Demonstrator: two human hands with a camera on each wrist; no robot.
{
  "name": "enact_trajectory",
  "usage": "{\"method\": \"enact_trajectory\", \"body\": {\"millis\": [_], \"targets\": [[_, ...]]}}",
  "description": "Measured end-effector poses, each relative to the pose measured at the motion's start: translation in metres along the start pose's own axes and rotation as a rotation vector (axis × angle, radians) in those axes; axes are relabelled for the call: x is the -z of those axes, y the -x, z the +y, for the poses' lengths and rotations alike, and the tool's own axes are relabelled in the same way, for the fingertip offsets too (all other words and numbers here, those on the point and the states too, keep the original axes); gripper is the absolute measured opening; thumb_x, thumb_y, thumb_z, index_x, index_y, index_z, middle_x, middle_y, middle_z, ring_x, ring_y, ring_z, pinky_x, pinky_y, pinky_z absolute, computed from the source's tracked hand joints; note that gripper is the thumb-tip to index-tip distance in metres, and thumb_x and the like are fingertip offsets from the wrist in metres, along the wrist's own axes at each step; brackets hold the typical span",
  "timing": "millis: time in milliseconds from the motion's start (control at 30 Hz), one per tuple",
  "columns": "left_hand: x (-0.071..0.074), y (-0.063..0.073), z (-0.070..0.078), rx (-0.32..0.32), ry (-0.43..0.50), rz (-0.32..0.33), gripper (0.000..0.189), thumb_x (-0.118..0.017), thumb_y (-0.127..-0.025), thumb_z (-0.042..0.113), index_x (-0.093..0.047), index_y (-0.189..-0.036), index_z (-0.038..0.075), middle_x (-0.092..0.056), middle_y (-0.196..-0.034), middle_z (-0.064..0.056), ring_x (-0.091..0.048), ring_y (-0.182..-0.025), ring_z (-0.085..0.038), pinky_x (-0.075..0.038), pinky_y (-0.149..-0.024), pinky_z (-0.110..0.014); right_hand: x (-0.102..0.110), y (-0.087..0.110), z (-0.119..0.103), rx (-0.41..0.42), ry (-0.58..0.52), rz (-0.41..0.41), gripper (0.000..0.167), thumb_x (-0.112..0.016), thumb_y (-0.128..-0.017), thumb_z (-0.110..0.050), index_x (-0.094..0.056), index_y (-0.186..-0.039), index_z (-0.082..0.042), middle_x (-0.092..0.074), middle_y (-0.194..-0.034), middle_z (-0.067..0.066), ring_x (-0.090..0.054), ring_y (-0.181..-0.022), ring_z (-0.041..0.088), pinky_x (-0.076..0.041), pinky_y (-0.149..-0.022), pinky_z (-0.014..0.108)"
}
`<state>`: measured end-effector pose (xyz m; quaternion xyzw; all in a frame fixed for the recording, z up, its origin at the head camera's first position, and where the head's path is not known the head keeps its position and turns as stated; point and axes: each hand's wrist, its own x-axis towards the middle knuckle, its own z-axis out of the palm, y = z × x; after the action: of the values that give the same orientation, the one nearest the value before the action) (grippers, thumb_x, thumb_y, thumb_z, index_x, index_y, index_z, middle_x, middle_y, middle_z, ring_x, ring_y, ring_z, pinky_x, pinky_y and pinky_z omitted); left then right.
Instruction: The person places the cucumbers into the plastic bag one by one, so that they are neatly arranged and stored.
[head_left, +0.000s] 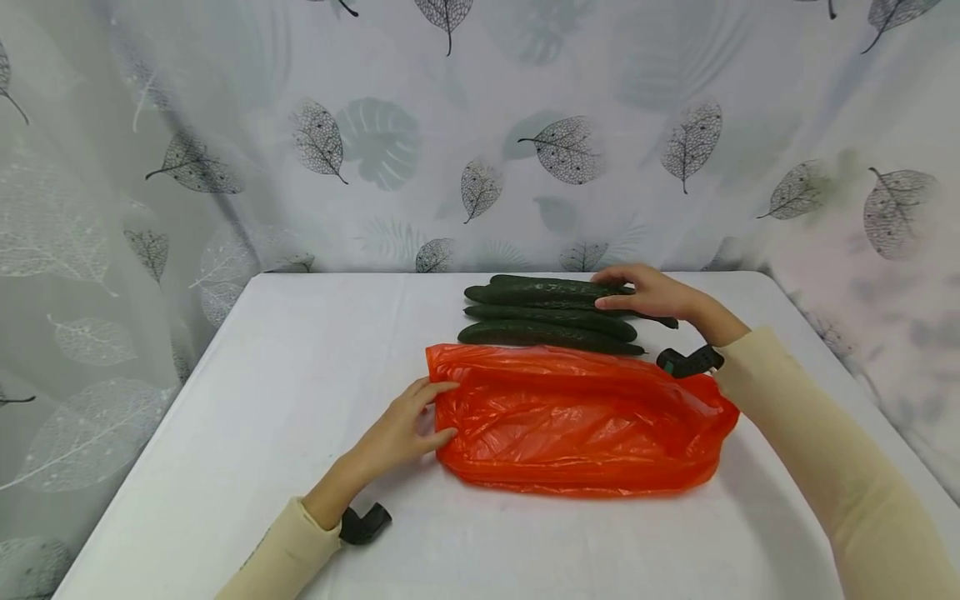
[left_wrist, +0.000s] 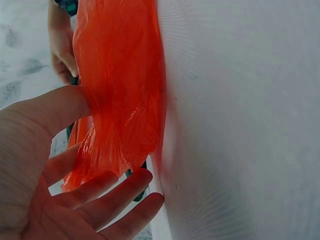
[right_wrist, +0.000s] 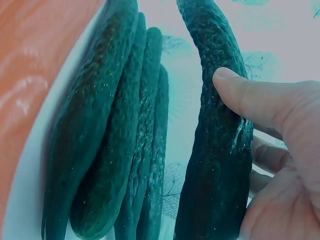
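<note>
My right hand (head_left: pixel 648 296) grips a dark green cucumber (right_wrist: pixel 212 165), thumb on one side and fingers on the other. In the right wrist view it is apart from several other cucumbers (right_wrist: pixel 90 120), which lie side by side. Those lie across the far part of the table in the head view, just beyond a red plastic bag (head_left: pixel 577 425). At the bag's left end is my left hand (head_left: pixel 401 425), its fingers spread. The left wrist view has the thumb touching the bag, while the other fingers reach past its crumpled edge, loosely bent.
The white table (head_left: pixel 262 375) ends at a far edge just behind the cucumbers. A leaf-patterned curtain (head_left: pixel 525 142) hangs behind and at both sides. A black wrist device (head_left: pixel 365 525) is on my left wrist, and another black device (head_left: pixel 690 362) on the right.
</note>
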<state>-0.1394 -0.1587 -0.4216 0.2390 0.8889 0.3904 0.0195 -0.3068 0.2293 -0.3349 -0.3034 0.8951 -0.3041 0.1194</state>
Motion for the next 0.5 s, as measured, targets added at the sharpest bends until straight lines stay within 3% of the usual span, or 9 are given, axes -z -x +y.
{"method": "enact_trajectory", "body": {"millis": [500], "targets": [[-0.001,0.002,0.001,-0.019,-0.013,0.006,0.06,-0.077,-0.083,0.013,-0.051,-0.137,0.009,-0.05,-0.134,-0.011,-0.054,-0.11,-0.025,-0.049,-0.098,-0.045,-0.001,0.02,-0.019,0.05,0.039,0.022,0.046,-0.064,-0.095,-0.015,-0.052,-0.133,0.008,-0.052,-0.134,0.028,-0.048,-0.124,0.043,-0.038,-0.102,0.061]]}}
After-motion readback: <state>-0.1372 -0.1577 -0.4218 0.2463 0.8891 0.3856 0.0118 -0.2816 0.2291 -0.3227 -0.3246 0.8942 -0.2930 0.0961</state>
